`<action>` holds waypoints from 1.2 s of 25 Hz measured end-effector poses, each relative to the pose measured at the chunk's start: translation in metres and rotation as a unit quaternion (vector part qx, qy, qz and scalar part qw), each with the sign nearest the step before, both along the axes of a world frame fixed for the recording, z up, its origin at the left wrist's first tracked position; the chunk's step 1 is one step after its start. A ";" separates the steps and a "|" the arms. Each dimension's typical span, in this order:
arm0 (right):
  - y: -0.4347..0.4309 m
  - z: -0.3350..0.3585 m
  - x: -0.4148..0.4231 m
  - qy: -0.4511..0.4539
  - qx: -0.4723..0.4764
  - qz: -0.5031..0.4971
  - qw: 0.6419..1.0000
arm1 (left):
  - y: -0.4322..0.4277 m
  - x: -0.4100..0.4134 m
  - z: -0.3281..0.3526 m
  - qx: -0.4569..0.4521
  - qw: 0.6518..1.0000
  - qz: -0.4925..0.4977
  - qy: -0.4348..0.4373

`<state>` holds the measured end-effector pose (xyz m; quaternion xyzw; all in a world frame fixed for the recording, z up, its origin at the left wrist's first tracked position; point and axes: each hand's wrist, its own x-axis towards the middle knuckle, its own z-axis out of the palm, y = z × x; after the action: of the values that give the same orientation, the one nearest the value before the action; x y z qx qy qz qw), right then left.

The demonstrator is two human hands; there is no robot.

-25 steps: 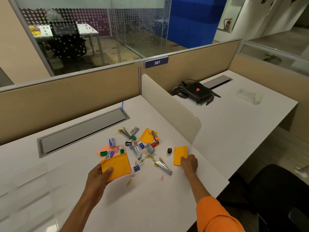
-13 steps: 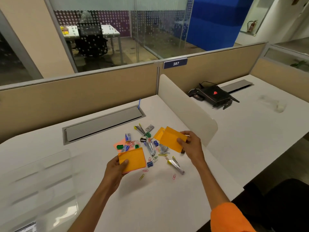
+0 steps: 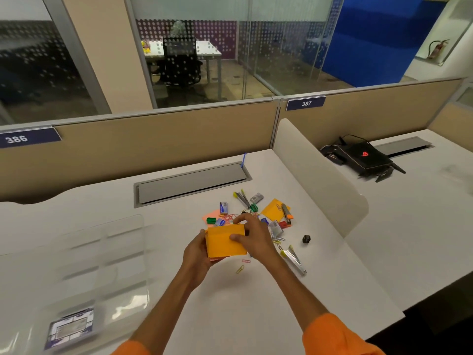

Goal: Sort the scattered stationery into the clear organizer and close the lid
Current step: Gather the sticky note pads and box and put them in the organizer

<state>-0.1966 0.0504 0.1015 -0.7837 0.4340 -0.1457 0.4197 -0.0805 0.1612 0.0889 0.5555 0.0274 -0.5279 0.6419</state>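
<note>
Gripping a stack of square orange sticky notes point(image 3: 225, 242) from both sides, the two hands hold it over the white desk top point(image 3: 230, 316) near the middle of the view. The left hand point(image 3: 195, 254) cups the stack's left edge and underside with curled fingers. The right hand point(image 3: 256, 238) pinches its upper right corner, thumb on the face and fingers wrapped over the far edge. A thin pink layer shows along the stack's lower edge.

At nine o'clock from the stack, well apart, lies the clear plastic compartment organizer point(image 3: 84, 262). It is blurred, so I cannot tell how its lid stands; a printed paper label point(image 3: 69, 329) shows at its near end.

From twelve to two o'clock spreads the loose pile:
- a small blue-and-white staple box point(image 3: 224, 208)
- a green binder clip point(image 3: 211, 220)
- a second orange sticky pad point(image 3: 272, 210) with an orange-and-grey pen-like tool point(image 3: 286, 213) lying across it
- coloured paper clips scattered among these

At three o'clock a small black clip-like object point(image 3: 306, 239) sits alone. At four o'clock a silver stapler-like tool with a yellow tip point(image 3: 294, 258) lies flat. Just below the hands, at five o'clock, lies a yellow paper clip point(image 3: 240, 269).

Farther out at twelve o'clock is a grey metal cable-tray cover point(image 3: 192, 181). At two o'clock, beyond a white rounded desk divider point(image 3: 320, 180), sits a black router with a red logo point(image 3: 363, 157).
</note>
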 end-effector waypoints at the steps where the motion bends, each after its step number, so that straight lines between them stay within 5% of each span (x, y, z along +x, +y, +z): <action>1: 0.001 -0.002 0.003 0.009 -0.007 0.001 1.000 | 0.001 0.003 -0.002 0.000 1.000 -0.005 0.004; 6: 0.001 -0.016 0.013 0.022 -0.020 0.024 0.999 | 0.001 0.012 -0.028 0.015 0.989 -0.053 -0.137; 17: -0.125 -0.014 -0.015 0.066 -0.141 0.049 0.987 | -0.010 0.023 -0.056 0.006 0.991 -0.045 -0.128; 23: -0.205 -0.031 -0.010 0.306 -0.275 0.193 0.891 | -0.019 0.034 -0.070 0.014 0.991 -0.042 -0.123; 30: -0.244 -0.056 0.013 0.367 -0.282 0.322 0.826 | -0.025 0.050 -0.088 0.033 0.993 -0.041 -0.102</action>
<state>-0.1834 -0.1932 0.0459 -0.9589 0.2193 0.1795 0.0130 -0.0302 0.1365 0.0012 0.6281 -0.0436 -0.4931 0.6003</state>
